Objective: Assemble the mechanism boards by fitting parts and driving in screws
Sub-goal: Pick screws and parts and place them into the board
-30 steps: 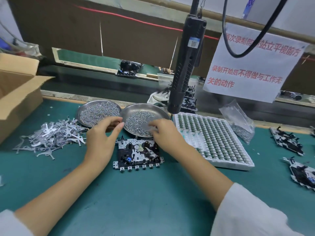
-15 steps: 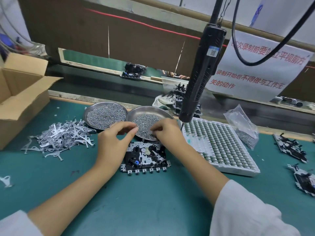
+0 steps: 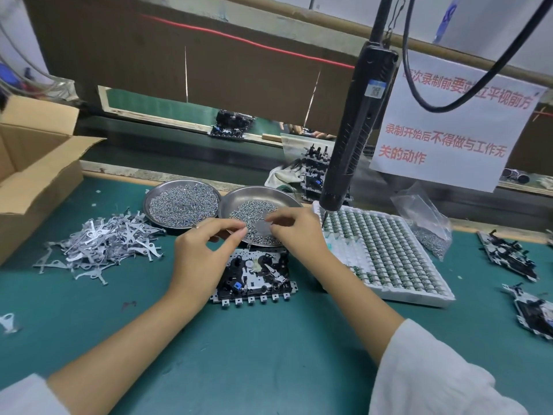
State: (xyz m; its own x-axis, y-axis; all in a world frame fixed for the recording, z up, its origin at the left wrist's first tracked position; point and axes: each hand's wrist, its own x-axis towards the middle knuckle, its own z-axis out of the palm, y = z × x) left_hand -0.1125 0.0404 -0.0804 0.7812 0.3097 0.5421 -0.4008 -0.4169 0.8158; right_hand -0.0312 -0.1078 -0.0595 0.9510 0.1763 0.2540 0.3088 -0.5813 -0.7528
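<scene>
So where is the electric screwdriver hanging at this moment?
In the head view the electric screwdriver hangs right of centre, its tip just above the far-left corner of the white parts tray, beside the right screw dish.

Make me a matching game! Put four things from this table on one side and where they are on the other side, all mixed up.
Things:
1. cardboard box
2. pile of metal levers
3. electric screwdriver
4. mechanism board

Places:
A. hanging above the white tray
B. between the two hands
C. far left edge
D. on the green mat, left of the screw dishes

Pairs: 1-C, 2-D, 3-A, 4-B
</scene>
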